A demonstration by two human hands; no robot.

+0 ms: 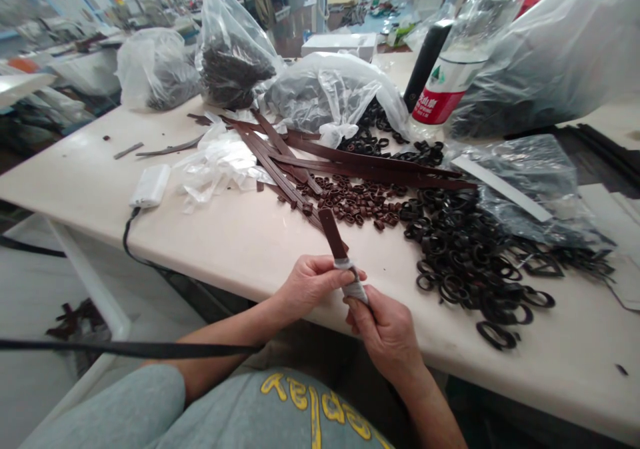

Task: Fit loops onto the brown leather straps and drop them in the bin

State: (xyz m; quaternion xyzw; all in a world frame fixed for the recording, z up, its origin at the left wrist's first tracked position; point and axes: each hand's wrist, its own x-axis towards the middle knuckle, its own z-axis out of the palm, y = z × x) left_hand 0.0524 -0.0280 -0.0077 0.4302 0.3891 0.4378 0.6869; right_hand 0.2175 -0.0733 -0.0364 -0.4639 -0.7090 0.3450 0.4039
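Note:
Near the table's front edge I hold a short brown leather-like strap [331, 234]. Its rounded end points up and away from me, and a greyish-white wrapping [354, 290] covers the part nearer to me. My left hand [316, 281] pinches the strap at the upper part of this wrapping, thumb on top. Lower down, my right hand [387, 326] is closed round the strap's near end, which the fingers mostly hide. Just beyond lie many small brown loops [355, 199] and several long brown straps [280, 166]. To the right spreads a heap of black loops [455, 256].
Filled plastic bags [235, 62] stand along the back, near a bottle with a red label [440, 96]. A white power bank-like block [151, 186] with a black cable lies left, beside crumpled white plastic [220, 159]. A black strap or cord [130, 348] crosses my left forearm.

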